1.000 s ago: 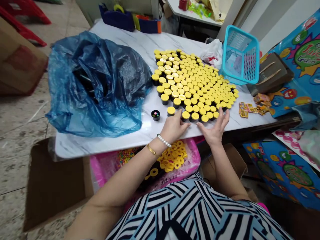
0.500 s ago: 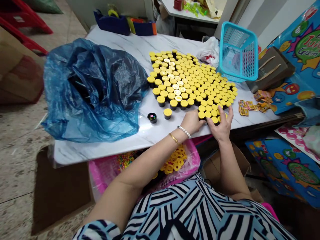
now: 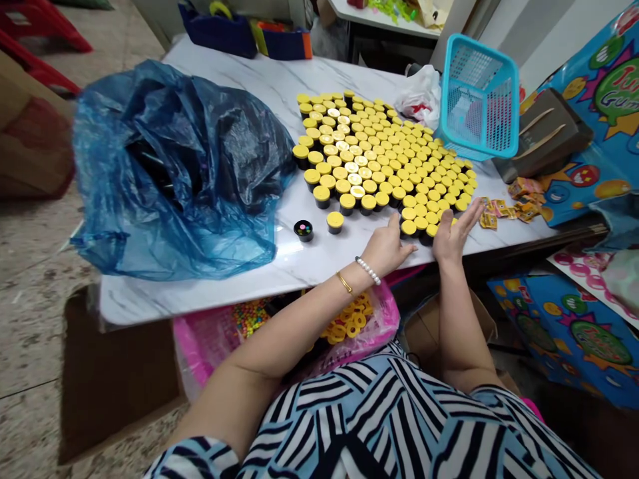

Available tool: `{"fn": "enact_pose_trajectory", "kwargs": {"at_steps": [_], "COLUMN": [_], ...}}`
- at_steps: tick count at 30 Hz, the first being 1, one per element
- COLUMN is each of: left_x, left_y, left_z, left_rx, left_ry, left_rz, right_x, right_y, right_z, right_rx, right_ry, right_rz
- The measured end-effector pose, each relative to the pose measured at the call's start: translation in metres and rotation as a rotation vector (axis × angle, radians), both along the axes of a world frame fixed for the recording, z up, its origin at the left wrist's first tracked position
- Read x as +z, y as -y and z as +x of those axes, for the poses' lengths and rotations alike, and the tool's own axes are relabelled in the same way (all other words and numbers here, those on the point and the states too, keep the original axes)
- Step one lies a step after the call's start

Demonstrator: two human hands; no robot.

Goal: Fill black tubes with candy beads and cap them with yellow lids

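Observation:
Many small black cups with yellow lids [image 3: 372,150] stand packed together on the white marbled table [image 3: 239,283]. At the near right corner of the group, my left hand [image 3: 385,249] is beside the front cups, thumb apart from the fingers and nothing in it. My right hand [image 3: 450,241], palm inward and fingers stretched out, lies along the right side of the same cups. One yellow-lidded cup [image 3: 335,222] stands apart, left of my left hand. Beside it is a lidless black cup [image 3: 303,231] with small coloured pieces inside.
A blue plastic bag [image 3: 174,173] covers the table's left part. Tape dispensers [image 3: 219,30], a turquoise basket [image 3: 480,96], a white plastic bag [image 3: 420,96] and small orange packets [image 3: 524,199] lie around the cups. Below the front edge is a pink crate [image 3: 194,346] with yellow rings [image 3: 352,319].
My right hand has moved slightly right and its fingers have straightened. My left hand's fingers have opened beside the front cups. The view has shifted a little.

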State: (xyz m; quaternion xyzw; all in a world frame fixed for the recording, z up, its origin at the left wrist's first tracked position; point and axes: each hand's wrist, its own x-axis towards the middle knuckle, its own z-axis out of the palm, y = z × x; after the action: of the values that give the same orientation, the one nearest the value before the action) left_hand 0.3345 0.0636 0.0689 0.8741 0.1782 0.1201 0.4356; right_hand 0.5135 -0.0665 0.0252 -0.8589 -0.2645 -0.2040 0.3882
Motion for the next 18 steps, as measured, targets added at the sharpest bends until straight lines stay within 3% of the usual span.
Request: {"fn": "enact_pose_trajectory", "kwargs": {"at_steps": [7, 12, 18], "left_x": [-0.001, 0.004, 0.014], "left_y": [0.002, 0.002, 0.001], "left_z": [-0.016, -0.03, 0.003], "left_rx": [-0.056, -0.041, 0.043], "left_ry": [0.064, 0.059, -0.022], "left_rz": [-0.085, -0.129, -0.46], "right_x": [0.012, 0.009, 0.009], "right_y": [0.013, 0.021, -0.014], "right_z": [0.024, 0.025, 0.048], "right_rx": [0.157, 0.047, -0.068], "right_ry": [-0.072, -0.219, -0.371], "right_rz": [-0.049, 0.172, 0.249]}}
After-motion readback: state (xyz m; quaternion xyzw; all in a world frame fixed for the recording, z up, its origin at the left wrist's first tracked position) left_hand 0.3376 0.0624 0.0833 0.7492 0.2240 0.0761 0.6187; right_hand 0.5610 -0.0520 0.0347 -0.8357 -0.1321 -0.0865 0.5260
